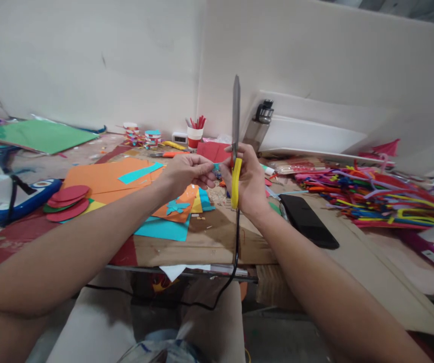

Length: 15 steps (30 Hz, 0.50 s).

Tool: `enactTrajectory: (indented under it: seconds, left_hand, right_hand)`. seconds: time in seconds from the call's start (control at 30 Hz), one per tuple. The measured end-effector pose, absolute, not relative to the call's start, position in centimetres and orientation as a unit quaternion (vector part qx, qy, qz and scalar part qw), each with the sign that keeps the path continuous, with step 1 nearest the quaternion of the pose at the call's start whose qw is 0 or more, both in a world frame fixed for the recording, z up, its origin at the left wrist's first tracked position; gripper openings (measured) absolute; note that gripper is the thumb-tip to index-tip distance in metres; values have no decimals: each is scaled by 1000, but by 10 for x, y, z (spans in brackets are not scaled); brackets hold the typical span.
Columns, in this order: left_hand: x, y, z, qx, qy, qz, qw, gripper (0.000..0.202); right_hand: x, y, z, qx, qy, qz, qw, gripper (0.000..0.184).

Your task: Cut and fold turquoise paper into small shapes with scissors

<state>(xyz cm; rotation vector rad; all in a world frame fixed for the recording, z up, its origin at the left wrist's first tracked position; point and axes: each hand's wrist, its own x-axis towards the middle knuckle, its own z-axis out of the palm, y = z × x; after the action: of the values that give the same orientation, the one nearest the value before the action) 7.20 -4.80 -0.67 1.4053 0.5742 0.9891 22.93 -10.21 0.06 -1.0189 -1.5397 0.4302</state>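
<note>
My left hand [192, 172] is closed in a pinch on a small blue paper piece [215, 166]. My right hand [252, 184] grips scissors [236, 111] with a yellow handle, their blades pointing straight up. The fingertips of my right hand also reach the blue piece, close to those of the left. Under and beside my left hand lie orange paper sheets [99, 176], a blue paper strip [141, 173], blue star-like cutouts [176, 206] and a blue sheet [167, 229].
A black phone [309, 222] lies right of my right forearm, with colourful pipe cleaners [386, 196] beyond. Red paper discs [67, 210] are stacked at left. A cup of red pencils [195, 135] and a bottle [257, 126] stand behind. A black cord [235, 252] hangs over the table edge.
</note>
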Motion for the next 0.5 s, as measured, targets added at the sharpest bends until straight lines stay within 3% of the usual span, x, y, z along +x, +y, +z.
enactTrajectory:
  seconds: [0.2,0.5]
  left_hand:
    - [63,-43,4,605,256,485,577,26]
    - [49,-34,13,587,305,489,569,29]
  right_hand:
    - [237,-98,6,-440,-679,239,537,39]
    - [243,-93,-3,-483,-730,266,403,41]
